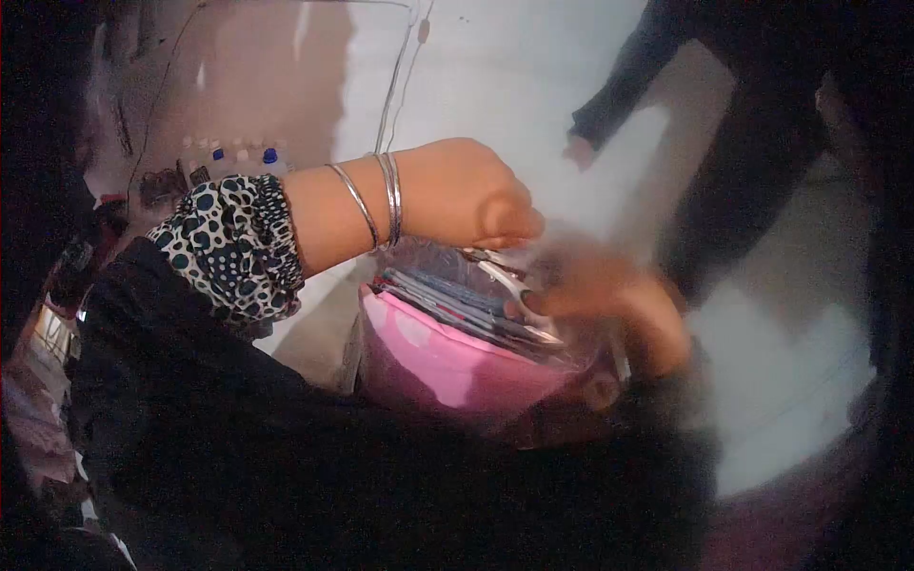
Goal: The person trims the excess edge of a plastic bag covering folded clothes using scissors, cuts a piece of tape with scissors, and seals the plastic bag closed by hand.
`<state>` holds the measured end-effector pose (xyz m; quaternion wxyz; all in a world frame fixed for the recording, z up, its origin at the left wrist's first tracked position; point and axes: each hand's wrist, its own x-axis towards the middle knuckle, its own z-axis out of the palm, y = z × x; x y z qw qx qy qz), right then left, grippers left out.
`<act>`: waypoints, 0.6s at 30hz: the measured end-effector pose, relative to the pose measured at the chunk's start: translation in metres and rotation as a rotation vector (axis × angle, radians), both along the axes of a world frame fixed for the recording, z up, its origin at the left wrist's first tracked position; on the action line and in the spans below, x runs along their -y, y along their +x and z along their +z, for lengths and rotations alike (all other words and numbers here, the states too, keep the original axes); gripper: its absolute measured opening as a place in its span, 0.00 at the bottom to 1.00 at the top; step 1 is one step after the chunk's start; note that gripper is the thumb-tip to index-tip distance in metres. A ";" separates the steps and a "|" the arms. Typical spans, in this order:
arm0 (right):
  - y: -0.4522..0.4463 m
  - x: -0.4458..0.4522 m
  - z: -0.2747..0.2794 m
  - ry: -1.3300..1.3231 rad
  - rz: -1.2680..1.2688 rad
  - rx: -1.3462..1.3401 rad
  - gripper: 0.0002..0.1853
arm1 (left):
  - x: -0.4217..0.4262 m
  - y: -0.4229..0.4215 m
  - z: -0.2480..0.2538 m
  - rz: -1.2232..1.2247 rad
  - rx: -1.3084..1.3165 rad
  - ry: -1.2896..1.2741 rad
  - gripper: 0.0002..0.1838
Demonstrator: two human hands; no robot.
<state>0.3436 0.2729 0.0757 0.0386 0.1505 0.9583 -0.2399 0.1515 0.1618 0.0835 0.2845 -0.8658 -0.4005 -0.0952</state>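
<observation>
My left hand [476, 195], with metal bangles at the wrist and a dotted cuff, is closed above a clear plastic bag [419, 255]. Whatever its fingers pinch is hidden. The bag lies on my lap and holds a stack of folded grey and dark cloths [457, 309] with a pink one [438, 357] in front. On the bag's right side is my right hand [609, 300], smeared by motion, its fingers curled around what look like white-handled scissors [512, 284]. The scissors lie over the top edges of the cloths, just below my left hand.
Another person in dark clothes [752, 143] is at the upper right, with a hand [578, 152] over the pale floor [486, 67]. A thin cord [392, 90] runs across the floor. Small blue-topped items [270, 155] stand at the upper left.
</observation>
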 end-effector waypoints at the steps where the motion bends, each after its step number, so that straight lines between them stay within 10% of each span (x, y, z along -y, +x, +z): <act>1: -0.003 0.001 0.000 0.000 0.002 0.000 0.29 | -0.001 0.000 0.000 -0.010 0.021 0.015 0.07; 7: -0.015 0.006 -0.010 0.134 0.277 -0.370 0.35 | -0.003 0.001 0.001 -0.054 0.129 0.004 0.06; 18: -0.028 0.007 -0.016 0.186 0.146 -0.133 0.33 | 0.000 0.009 0.007 -0.115 0.108 0.077 0.05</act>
